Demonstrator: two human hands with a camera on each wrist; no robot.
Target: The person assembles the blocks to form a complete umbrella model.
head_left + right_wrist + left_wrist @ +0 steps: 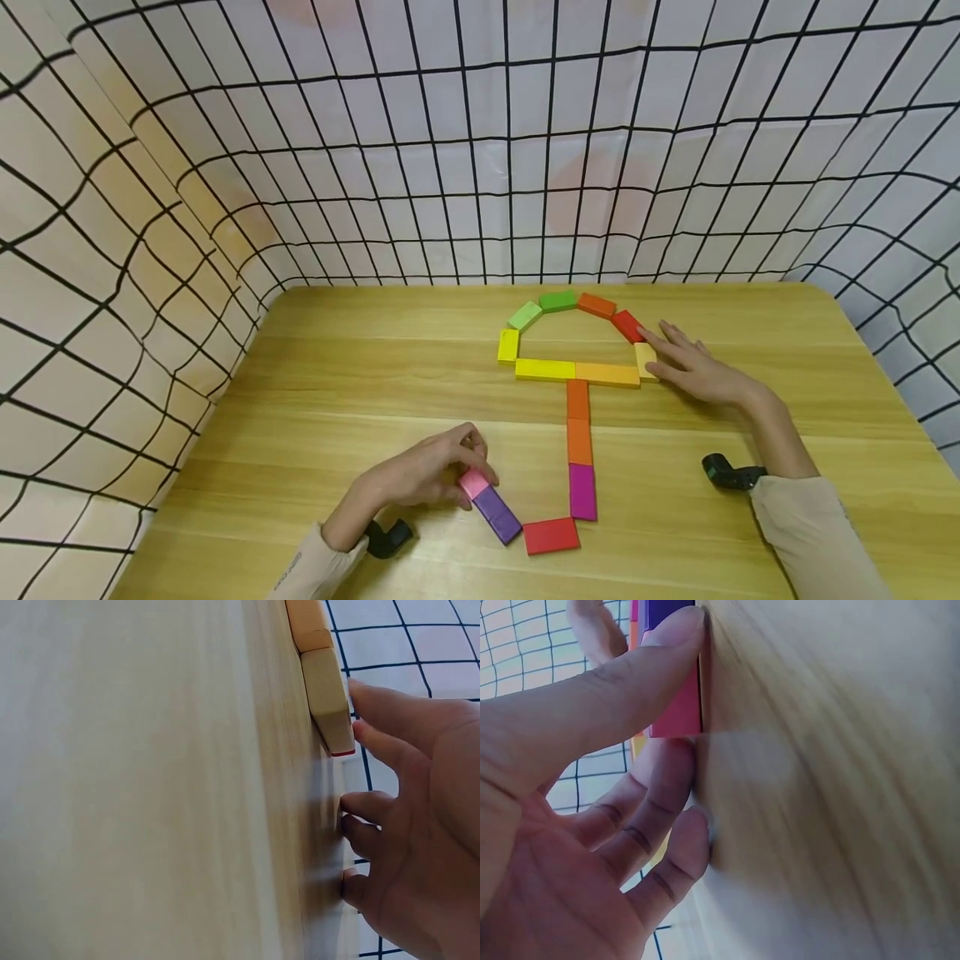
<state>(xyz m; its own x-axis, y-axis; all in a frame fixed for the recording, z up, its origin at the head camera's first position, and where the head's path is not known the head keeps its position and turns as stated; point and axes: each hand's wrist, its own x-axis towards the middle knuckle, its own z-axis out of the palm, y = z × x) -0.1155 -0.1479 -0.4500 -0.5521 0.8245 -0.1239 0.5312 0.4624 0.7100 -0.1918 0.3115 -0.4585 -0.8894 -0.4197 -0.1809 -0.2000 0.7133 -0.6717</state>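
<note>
In the head view my left hand (431, 468) pinches a pink block (473, 481) between thumb and fingers, its end against a purple block (498, 516). In the left wrist view the thumb lies along the side of the pink block (679, 709). My right hand (697, 368), fingers extended, is at a cream block (645, 362) and beside a red block (628, 326). The right wrist view shows the fingertips close to the end of the cream block (328, 694); contact is hard to tell.
Flat coloured blocks form an umbrella-like outline: an arch with a green block (557, 301), a base with a yellow block (545, 369), a stem with a magenta block (582, 492), and a lower red block (551, 536). A black-gridded white cloth (480, 167) surrounds the wooden table (360, 358).
</note>
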